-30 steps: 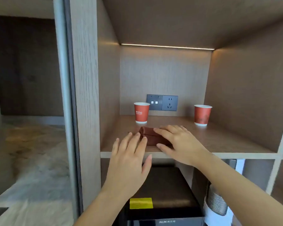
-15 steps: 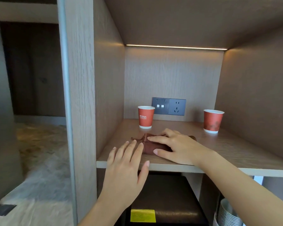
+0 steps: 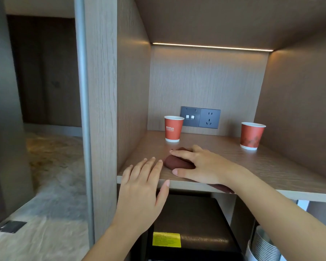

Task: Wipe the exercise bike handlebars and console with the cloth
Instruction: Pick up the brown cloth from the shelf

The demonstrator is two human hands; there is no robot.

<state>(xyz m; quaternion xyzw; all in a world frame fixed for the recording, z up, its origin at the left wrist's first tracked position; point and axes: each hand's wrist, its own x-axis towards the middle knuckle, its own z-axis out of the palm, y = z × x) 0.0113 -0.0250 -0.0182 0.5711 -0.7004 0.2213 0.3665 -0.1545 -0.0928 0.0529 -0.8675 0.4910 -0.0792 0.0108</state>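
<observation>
A dark brown cloth [image 3: 177, 162] lies bunched near the front edge of a wooden shelf [image 3: 271, 166]. My right hand [image 3: 201, 164] lies over it, fingers on top and thumb along its near side, and a fold of cloth pokes out under my wrist at the shelf's edge. My left hand [image 3: 143, 189] hovers flat with fingers apart, just left of the cloth at the shelf's front edge, holding nothing. No exercise bike is in view.
Two red paper cups [image 3: 173, 129] [image 3: 252, 135] stand at the back of the shelf, either side of a grey wall socket [image 3: 200, 119]. A black safe [image 3: 192, 228] sits below the shelf. A wooden side panel [image 3: 102, 110] rises on the left.
My right hand has settled further over the cloth and its thumb has come round the near side. The left hand has stayed beside it. The view has come closer to the shelf.
</observation>
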